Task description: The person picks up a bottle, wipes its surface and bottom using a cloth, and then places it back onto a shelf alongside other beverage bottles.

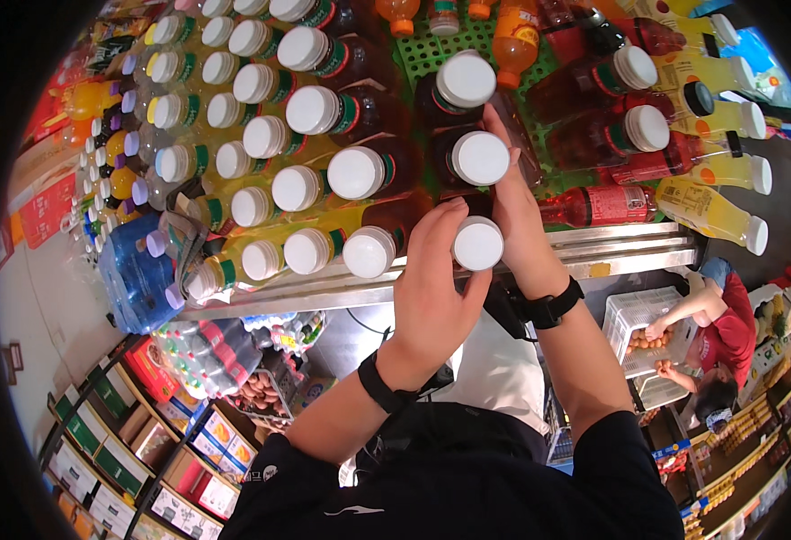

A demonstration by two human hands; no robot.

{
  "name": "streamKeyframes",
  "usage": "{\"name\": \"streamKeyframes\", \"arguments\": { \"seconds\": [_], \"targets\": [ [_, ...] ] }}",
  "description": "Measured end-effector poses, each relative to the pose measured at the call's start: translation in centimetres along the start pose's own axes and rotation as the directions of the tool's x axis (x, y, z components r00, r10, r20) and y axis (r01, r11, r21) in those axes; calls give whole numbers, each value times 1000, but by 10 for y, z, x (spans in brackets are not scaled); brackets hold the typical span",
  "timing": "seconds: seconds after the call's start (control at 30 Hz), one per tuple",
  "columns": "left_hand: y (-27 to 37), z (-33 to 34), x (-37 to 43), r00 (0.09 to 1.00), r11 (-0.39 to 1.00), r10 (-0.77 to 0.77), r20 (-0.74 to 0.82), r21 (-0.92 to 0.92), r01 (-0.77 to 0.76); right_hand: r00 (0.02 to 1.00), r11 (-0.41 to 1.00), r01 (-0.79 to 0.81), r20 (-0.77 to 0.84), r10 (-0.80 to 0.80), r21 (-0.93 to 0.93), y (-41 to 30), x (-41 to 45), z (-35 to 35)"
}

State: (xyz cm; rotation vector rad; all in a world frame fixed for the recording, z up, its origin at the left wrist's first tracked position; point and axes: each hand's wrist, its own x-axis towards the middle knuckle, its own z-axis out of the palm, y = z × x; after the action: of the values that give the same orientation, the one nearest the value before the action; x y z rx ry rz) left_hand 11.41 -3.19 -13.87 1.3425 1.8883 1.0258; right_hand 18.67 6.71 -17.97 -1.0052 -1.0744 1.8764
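My left hand (429, 290) wraps the front bottle of a short row, a dark-drink bottle with a wide white cap (478, 243). Its thumb lies under the cap's near side and its fingers curl along the left. Stretched along the row's right side, my right hand (520, 209) touches or nearly touches the second bottle, whose white cap (480, 158) shows beside the fingers. That palm is hidden. Behind stands a third bottle with a white cap (466, 79). The row stands on a green perforated mat (419, 57).
White-capped bottles (368, 251) crowd the left. Red-drink bottles (605, 206) and yellow bottles (709, 209) lean on the right. A metal shelf edge (618, 250) runs along the front. At lower right, a person (726, 337) crouches beside a white crate (638, 304) holding round brown items.
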Motion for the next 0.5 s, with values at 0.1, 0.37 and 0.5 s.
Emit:
{"name": "streamKeyframes", "arguments": {
  "seconds": [0.1,0.37,0.5],
  "targets": [
    [2,-4,-1,999,1000,-5,41,-3,5,1000,1000,18,-11,-18,-4,9,1,-5],
    [37,-54,0,990,993,2,143,115,-19,991,986,110,87,-100,-123,35,11,-22],
    [53,-94,34,950,937,237,206,211,-279,987,964,160,53,-152,-214,22,8,-20]
  ]
}}
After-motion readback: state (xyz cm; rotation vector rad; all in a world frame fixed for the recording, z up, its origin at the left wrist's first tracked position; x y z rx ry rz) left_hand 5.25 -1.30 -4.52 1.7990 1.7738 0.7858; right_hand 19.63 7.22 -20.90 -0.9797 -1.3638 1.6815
